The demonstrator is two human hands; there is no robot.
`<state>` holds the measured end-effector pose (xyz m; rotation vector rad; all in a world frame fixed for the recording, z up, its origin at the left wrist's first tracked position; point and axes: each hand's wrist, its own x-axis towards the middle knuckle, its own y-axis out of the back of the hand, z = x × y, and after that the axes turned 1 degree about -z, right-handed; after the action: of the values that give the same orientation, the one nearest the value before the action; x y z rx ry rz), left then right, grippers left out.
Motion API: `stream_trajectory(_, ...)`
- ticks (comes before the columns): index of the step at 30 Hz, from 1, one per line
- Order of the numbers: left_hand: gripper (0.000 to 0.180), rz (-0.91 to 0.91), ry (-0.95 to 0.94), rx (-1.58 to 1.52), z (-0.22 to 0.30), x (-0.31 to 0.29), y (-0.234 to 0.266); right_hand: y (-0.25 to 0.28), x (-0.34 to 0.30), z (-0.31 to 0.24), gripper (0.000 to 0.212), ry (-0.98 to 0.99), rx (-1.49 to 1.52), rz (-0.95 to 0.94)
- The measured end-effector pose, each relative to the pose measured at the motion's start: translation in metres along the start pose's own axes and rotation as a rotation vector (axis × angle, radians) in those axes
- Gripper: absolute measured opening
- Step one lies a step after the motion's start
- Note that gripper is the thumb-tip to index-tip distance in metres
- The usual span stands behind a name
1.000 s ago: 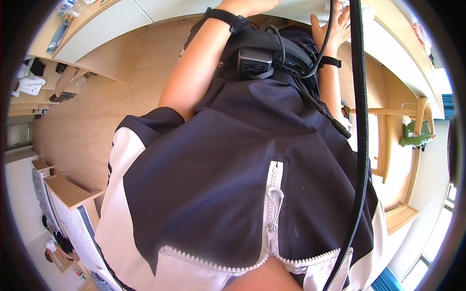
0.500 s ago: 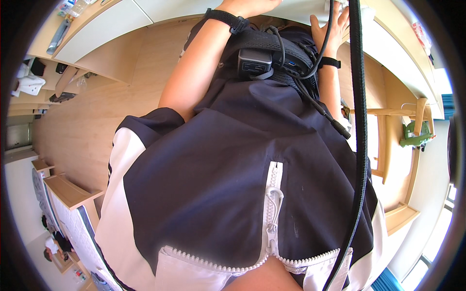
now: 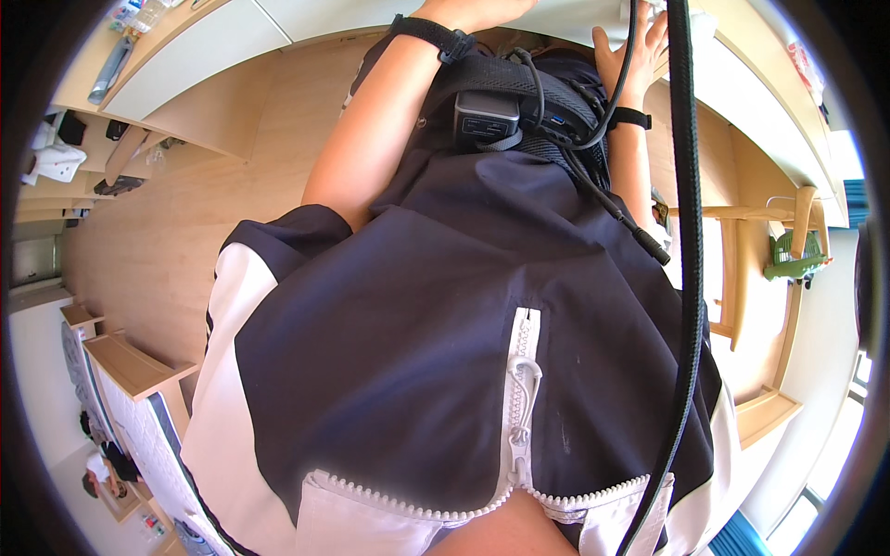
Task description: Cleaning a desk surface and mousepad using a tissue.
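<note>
At the top edge of the head view my left hand (image 3: 480, 9) rests by the rim of a pale desk (image 3: 357, 17); its fingers run out of the picture, so their pose is hidden. My right hand (image 3: 634, 56) lies over the same desk edge with thumb and fingers spread, beside something white and crumpled (image 3: 640, 11) that I cannot make out. Black bands circle both wrists. At my waist a black belt (image 3: 565, 88) carries a dark box (image 3: 486, 119) and several cables. A thick black cable (image 3: 688, 232) hangs down in front of my right side.
A clear bottle (image 3: 148, 14) and a grey elongated item (image 3: 111, 69) are on the desk at far left. Shelves with clothes (image 3: 57, 159) stand at left. On the right are a wooden chair (image 3: 737, 269) and a green basket (image 3: 795, 255). A bed (image 3: 139, 445) is at lower left.
</note>
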<state>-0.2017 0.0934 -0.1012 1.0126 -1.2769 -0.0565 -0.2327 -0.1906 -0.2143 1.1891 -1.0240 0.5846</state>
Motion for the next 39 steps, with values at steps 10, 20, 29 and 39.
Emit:
stream_trajectory(10, 0.073, -0.009, -0.003, 0.003, 0.001, -0.001, 0.001, 0.005, 0.0, -0.003, 0.074, -0.01, 0.018, -0.015)
stream_trajectory(20, 0.072, -0.021, 0.006, 0.001, 0.002, -0.001, 0.003, -0.005, -0.002, 0.002, 0.067, -0.016, 0.037, -0.007)
stream_trajectory(29, 0.072, -0.008, 0.004, -0.021, 0.001, -0.001, 0.002, 0.003, -0.002, -0.002, 0.07, -0.01, 0.007, -0.006)
stream_trajectory(39, 0.072, 0.018, -0.031, -0.019, 0.001, -0.001, 0.001, 0.0, -0.003, 0.003, 0.072, -0.039, 0.124, -0.051)
